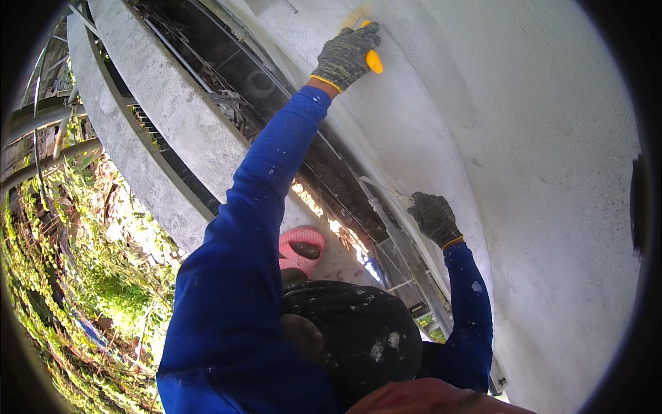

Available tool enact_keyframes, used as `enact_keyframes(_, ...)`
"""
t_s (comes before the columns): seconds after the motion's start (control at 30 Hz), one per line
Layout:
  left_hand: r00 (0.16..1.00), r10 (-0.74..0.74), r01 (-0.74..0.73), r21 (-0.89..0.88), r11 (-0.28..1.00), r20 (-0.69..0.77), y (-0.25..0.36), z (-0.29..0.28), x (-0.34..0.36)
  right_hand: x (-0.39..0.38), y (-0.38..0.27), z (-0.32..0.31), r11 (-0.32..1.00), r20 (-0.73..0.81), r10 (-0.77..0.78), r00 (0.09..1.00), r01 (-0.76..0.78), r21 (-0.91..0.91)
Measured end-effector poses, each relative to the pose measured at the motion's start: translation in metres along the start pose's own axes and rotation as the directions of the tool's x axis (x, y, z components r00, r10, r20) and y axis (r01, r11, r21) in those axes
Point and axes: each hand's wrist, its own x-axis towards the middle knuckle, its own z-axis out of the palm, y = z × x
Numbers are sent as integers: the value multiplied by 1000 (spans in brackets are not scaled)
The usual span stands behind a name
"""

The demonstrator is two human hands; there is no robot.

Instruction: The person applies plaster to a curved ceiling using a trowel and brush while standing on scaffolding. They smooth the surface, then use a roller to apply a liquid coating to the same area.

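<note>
My left hand (347,56), in a dark knitted glove with a yellow cuff, is stretched far forward against the pale plastered wall (545,159). Its fingers wrap round the yellow handle (374,61) of a hand tool. The tool's working end is mostly hidden and blurred against the wall, beside a brownish patch (355,16). Closer to my body, my right hand (434,218), gloved alike, is closed near the wall's lower edge. A thin pale strip (376,185) reaches toward its fingers; whether the hand holds it cannot be made out.
Long scaffold planks (172,96) run along my left, with dark gaps between them. Beneath me shows a pink perforated shoe (301,247) on a plank. Metal pipes (41,124) cross at the far left, with green plants (103,276) below. A dark gap with debris separates planks and wall.
</note>
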Motion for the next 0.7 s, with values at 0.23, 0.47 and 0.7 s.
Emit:
enact_keyframes(0.23, 819, -569, 569, 246, 785, -81, -103, -44, -58, -83, 21, 0, 1000, -90, -17, 996, 15, -15)
enact_keyframes(0.47, 982, -133, 76, -376, 924, -130, -23, -51, -74, -154, 22, 35, 993, -59, 96, 994, -91, 76)
enact_keyframes(0.7, 783, -368, 617, -697, 366, 501, -12, -30, -113, -156, 27, 27, 965, 91, 239, 967, -247, 91)
